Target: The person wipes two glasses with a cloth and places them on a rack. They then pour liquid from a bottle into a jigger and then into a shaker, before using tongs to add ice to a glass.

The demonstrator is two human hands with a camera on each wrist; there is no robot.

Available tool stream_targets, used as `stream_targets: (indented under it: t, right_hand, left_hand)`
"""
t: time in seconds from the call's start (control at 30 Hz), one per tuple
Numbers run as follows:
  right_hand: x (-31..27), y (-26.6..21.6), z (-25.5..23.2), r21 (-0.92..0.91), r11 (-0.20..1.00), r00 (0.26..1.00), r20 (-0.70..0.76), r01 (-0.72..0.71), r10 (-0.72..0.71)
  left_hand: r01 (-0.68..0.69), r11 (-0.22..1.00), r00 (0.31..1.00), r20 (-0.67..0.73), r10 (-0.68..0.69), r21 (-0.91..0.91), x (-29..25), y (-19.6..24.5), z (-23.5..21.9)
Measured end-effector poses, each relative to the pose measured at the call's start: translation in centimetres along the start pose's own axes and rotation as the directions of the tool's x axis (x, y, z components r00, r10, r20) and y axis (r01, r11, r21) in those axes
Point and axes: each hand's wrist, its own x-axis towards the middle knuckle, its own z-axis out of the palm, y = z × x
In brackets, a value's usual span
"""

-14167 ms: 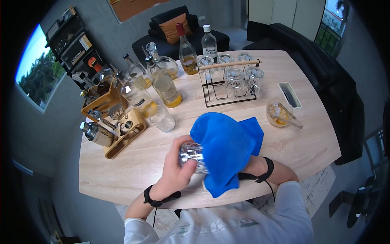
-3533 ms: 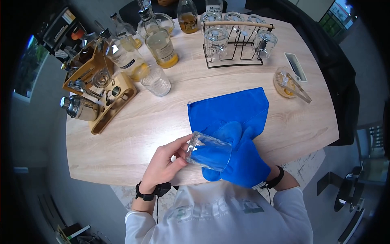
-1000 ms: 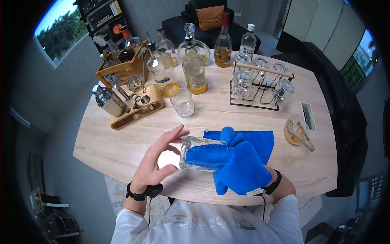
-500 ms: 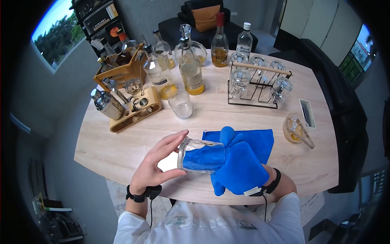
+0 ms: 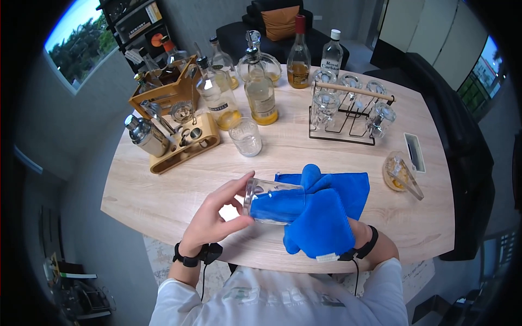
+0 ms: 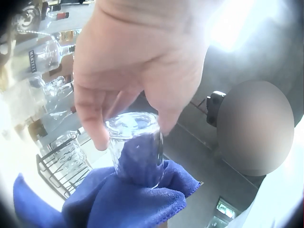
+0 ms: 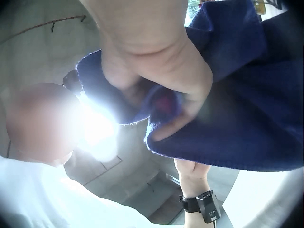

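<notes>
A clear drinking glass (image 5: 265, 187) lies on its side in the air over the table's near part, its base toward my left hand (image 5: 215, 220). That hand holds the base between thumb and fingertips. Blue cloth (image 5: 326, 225) is stuffed into the glass through its mouth and drapes around the right hand. In the right wrist view, my right hand (image 7: 161, 71) curls its fingers into the blue cloth; the cloth hides most of them from the head view. The left wrist view shows fingertips and thumb on opposite sides of the glass base, with cloth bunched around the mouth.
A wire rack (image 5: 342, 140) of upturned glasses stands at the back right, beside a bowl with tongs (image 5: 399, 173). A patterned tumbler (image 5: 246, 138), several bottles (image 5: 217, 100), a wooden bar-tool stand (image 5: 185, 149) and a shaker (image 5: 145, 136) stand at the left.
The left fingers, off the glass a second ago, now hold its base. Since 3.5 seconds ago cloth has gone inside the glass. Since the oldest frame, the rack's front-row gap has shifted to the middle.
</notes>
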Motion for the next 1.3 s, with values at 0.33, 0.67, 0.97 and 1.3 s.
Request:
stream_targets:
  t: [0.33, 0.67, 0.97, 1.3]
  right_hand:
    - [-0.3, -1.7, 0.1, -0.064, 0.994, 0.987, 0.143, 0.086, -0.076]
    - [-0.1, -2.0, -0.2, -0.315, 0.918, 0.964, 0.185, 0.243, -0.191]
    - [-0.3, 2.0, -0.1, -0.236, 0.972, 0.982, -0.182, 0.016, -0.060]
    - [-0.6, -0.8, 0.3, -0.251, 0.959, 0.985, 0.143, 0.129, -0.095]
  left_hand:
    - [-0.100, 0.991, 0.993, -0.071, 0.094, -0.084, 0.0, -0.2, -0.1]
    - [-0.168, 0.985, 0.986, 0.001, 0.169, 0.037, 0.0, 0.5, -0.1]
    - [-0.024, 0.982, 0.997, -0.071, 0.010, -0.189, -0.8, -1.7, 0.0]
    - [-0.153, 0.987, 0.987, -0.035, 0.155, 0.054, -0.1, 1.2, 0.8]
